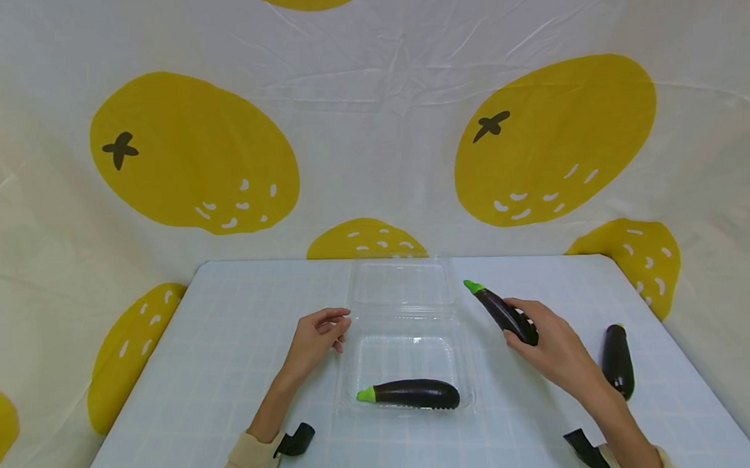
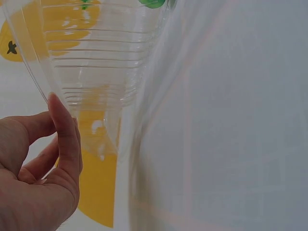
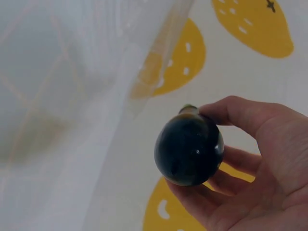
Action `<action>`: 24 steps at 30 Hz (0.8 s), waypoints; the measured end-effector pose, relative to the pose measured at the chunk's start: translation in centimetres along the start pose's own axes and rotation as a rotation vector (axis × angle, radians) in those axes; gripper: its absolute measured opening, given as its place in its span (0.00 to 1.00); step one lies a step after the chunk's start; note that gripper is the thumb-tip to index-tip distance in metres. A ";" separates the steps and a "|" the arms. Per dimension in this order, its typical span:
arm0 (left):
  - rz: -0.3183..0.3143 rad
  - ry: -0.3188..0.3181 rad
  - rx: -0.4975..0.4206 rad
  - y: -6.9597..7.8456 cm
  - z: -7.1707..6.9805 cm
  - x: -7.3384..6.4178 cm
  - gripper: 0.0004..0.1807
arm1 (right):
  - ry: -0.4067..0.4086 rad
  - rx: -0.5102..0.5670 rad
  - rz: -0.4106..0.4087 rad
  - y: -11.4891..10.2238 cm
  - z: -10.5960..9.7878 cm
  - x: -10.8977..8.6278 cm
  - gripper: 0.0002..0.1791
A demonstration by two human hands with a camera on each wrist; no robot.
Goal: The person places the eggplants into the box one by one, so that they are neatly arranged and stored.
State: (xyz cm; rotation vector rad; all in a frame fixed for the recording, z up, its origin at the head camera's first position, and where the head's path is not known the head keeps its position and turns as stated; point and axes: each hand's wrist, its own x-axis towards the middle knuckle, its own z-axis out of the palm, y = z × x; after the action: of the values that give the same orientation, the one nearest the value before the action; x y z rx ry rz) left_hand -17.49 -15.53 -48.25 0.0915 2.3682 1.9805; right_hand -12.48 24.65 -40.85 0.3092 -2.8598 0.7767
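An open clear plastic clamshell box point(image 1: 410, 323) lies in the middle of the table, its lid point(image 1: 402, 283) folded back. One dark purple eggplant point(image 1: 413, 393) with a green stem end lies crosswise in the near part of the base. My left hand point(image 1: 319, 334) is at the box's left edge near the hinge; thumb and forefinger appear to pinch the plastic rim point(image 2: 33, 72). To the right of the box, my right hand point(image 1: 549, 338) grips a second eggplant point(image 1: 504, 315) above the table, green tip pointing away and left. Its rounded bottom point(image 3: 187, 149) faces the right wrist camera.
A third eggplant point(image 1: 618, 363) lies on the table's right side, beyond my right forearm. The pale checked tabletop point(image 1: 229, 352) extends around the box. Behind it hangs a white cloth point(image 1: 371, 136) printed with yellow fruit. Black straps point(image 1: 296, 440) stick out at both wrists.
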 end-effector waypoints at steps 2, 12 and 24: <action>-0.001 0.001 0.001 0.0 0.0 0.0 0.16 | -0.006 -0.003 -0.001 -0.4 0.1 0.1 0.30; -0.009 -0.006 -0.002 -0.1 0.1 -0.1 0.16 | 0.007 -0.009 -0.084 -2.0 0.9 0.5 0.29; 0.011 -0.015 -0.002 -0.2 -0.2 0.1 0.17 | 0.017 -0.013 -0.246 -3.6 2.3 1.1 0.28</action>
State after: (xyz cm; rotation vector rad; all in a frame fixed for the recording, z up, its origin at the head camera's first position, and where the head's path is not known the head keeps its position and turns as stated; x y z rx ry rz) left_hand -17.63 -15.73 -48.40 0.1192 2.3618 1.9794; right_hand -12.93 20.23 -40.80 0.6351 -2.7390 0.7078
